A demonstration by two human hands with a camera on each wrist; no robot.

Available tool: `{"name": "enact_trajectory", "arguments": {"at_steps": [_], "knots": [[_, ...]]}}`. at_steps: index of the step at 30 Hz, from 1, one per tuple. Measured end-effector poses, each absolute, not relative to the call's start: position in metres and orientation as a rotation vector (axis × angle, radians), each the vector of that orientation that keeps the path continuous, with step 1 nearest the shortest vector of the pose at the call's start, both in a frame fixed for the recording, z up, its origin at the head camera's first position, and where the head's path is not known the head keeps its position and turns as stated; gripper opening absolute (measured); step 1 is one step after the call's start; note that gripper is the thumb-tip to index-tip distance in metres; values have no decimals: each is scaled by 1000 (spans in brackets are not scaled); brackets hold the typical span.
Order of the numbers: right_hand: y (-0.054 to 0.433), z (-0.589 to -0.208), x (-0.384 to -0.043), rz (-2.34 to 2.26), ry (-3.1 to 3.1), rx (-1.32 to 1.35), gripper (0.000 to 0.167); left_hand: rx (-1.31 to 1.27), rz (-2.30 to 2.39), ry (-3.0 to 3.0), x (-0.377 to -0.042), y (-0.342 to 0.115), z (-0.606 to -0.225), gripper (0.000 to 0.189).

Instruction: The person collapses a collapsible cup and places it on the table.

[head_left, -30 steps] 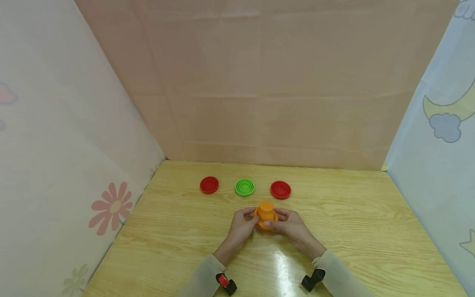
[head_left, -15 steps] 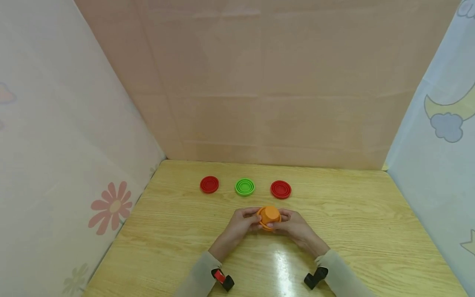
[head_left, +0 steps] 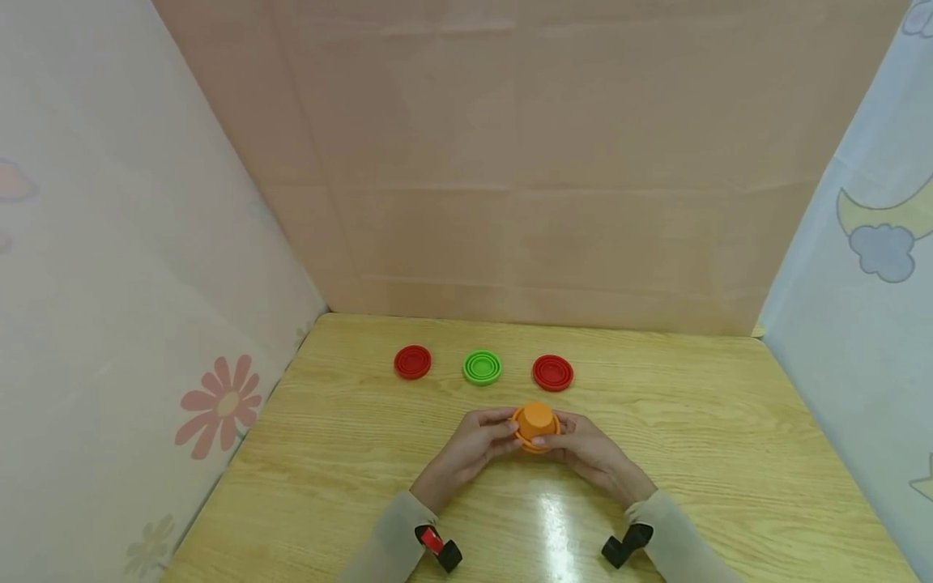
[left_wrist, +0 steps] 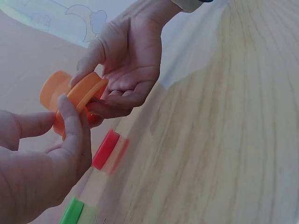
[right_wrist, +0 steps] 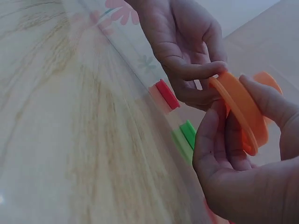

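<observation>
Both hands hold an orange collapsible cup (head_left: 538, 419) above the near middle of the table, its narrow base facing up. My left hand (head_left: 470, 445) pinches its rim between thumb and fingers from the left. From the right, my right hand (head_left: 592, 455) grips the rim, thumb on the near side and fingers behind. In the left wrist view the orange cup (left_wrist: 77, 95) lies tilted, its smaller section standing out from the wide ring. The right wrist view shows fingers at the rim of the cup (right_wrist: 240, 112); part of its inside is hidden by them.
Beyond the hands three flattened collapsible cups lie in a row: a red one (head_left: 412, 362) at left, a green one (head_left: 482, 368) in the middle, another red one (head_left: 552, 372) at right. A brown sheet (head_left: 510, 243) stands behind the wooden table (head_left: 700, 437).
The orange cup has shifted a little to the right with both hands still on it. It has tilted, and its raised middle looks wider and rounder than one second ago. The flat cups have stayed put.
</observation>
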State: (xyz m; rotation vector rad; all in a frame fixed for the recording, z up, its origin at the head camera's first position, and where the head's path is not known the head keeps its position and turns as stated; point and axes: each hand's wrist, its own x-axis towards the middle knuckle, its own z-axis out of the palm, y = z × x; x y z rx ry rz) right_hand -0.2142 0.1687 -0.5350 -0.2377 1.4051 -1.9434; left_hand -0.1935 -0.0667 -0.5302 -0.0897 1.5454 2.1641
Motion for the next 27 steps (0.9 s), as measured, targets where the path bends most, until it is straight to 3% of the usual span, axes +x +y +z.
{"name": "enact_trajectory", "arguments": {"at_steps": [12, 27], "knots": [[179, -535, -215, -1983, 1210, -209, 28, -98, 2184, 1532, -196, -71, -535, 45], [182, -533, -215, -2034, 1152, -101, 27, -103, 2203, 1496, -196, -76, -535, 44]]}}
